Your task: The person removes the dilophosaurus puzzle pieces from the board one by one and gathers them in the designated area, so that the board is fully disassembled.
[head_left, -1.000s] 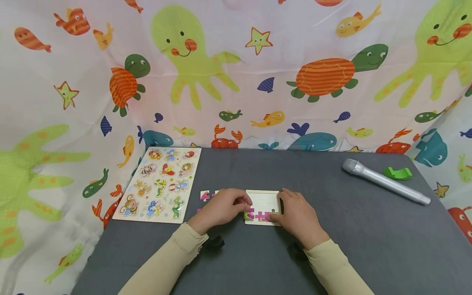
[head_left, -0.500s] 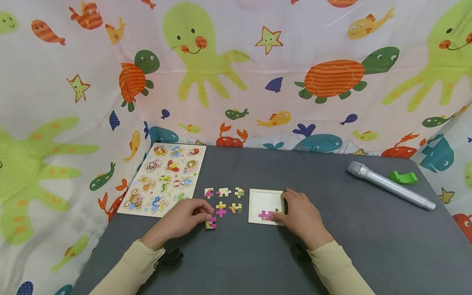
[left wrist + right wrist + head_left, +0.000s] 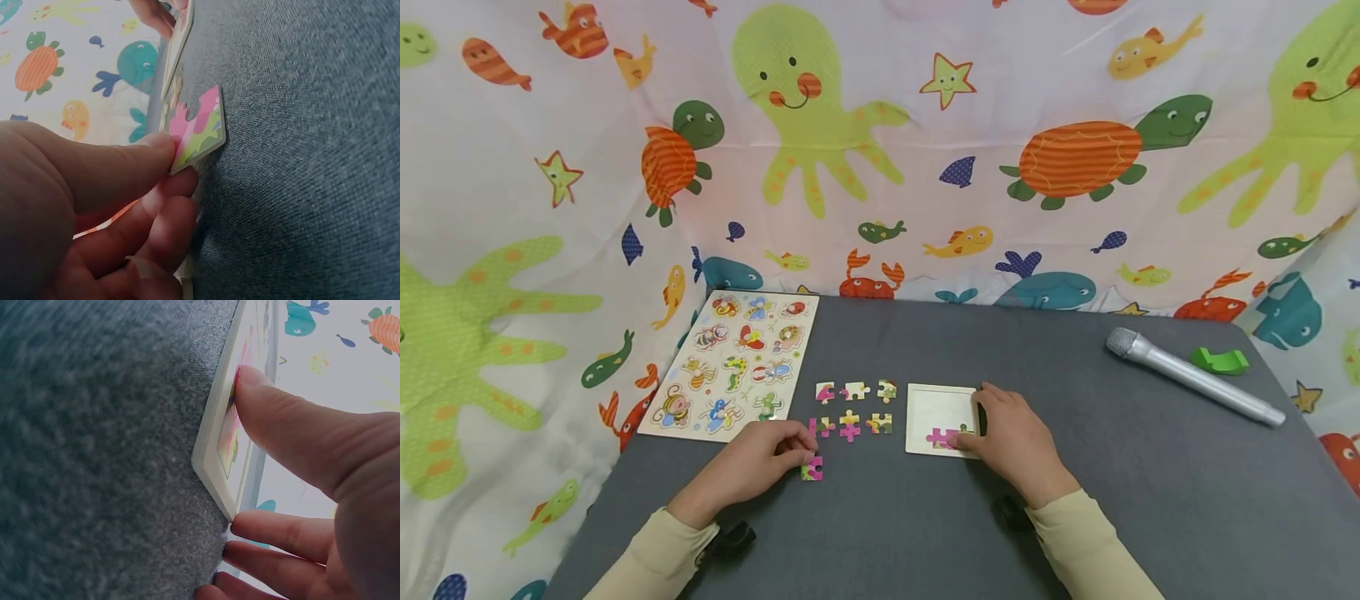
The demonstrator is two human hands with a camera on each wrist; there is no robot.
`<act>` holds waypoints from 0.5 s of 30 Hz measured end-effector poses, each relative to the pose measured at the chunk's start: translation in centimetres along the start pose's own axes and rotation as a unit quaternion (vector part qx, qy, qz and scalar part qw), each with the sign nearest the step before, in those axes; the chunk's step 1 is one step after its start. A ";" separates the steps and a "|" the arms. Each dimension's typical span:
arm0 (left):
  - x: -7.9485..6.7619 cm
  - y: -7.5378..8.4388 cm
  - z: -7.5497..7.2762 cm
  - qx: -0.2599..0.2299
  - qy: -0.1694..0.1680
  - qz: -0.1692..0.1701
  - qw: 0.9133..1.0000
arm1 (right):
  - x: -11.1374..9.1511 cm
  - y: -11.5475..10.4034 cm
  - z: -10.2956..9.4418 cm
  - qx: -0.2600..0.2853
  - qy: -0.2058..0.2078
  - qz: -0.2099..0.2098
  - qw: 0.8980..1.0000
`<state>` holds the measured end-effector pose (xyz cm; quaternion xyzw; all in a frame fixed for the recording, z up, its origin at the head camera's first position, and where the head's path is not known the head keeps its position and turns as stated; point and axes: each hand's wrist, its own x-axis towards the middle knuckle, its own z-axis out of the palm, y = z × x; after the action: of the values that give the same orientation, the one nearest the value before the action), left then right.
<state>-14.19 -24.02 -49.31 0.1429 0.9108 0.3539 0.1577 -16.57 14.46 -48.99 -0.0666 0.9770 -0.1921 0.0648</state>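
In the head view my left hand (image 3: 758,461) is low on the table, left of the puzzle tray. Its thumb and index finger pinch a pink-and-green jigsaw piece (image 3: 199,128), which is at the table surface. My right hand (image 3: 1011,442) holds the right side of the pale puzzle tray (image 3: 925,398). The right thumb presses on joined pink jigsaw pieces (image 3: 940,437) inside the tray's lower right, partly covering them; the fingers are along the outer edge. Between the tray and my left hand, several loose jigsaw pieces (image 3: 850,426) lie in two rows.
A board of insect and animal pictures (image 3: 737,367) lies at the back left. A silver microphone (image 3: 1195,377) and a green curved block (image 3: 1220,361) lie at the right. A printed sea-animal curtain (image 3: 880,167) stands behind the grey table (image 3: 910,533).
My left hand has moved left, away from the tray's lower left corner, carrying the pink-and-green jigsaw piece to the table beside the loose pieces. My right hand stays on the tray.
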 end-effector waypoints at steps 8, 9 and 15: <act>0.4 0.2 0.3 0.028 0.025 -0.007 0.999 | -0.1 -0.2 -0.2 0.000 -0.005 0.003 1.000; 0.4 0.3 0.3 0.033 0.030 -0.004 0.999 | -0.1 -0.2 -0.2 0.000 -0.003 0.003 1.000; 1.6 1.9 0.8 0.058 0.054 0.023 0.997 | 0.0 0.0 -0.2 0.004 0.004 -0.002 1.000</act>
<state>-15.03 -21.60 -48.90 0.1530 0.9336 0.3108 0.0913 -16.62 14.55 -48.79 -0.0676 0.9763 -0.1962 0.0612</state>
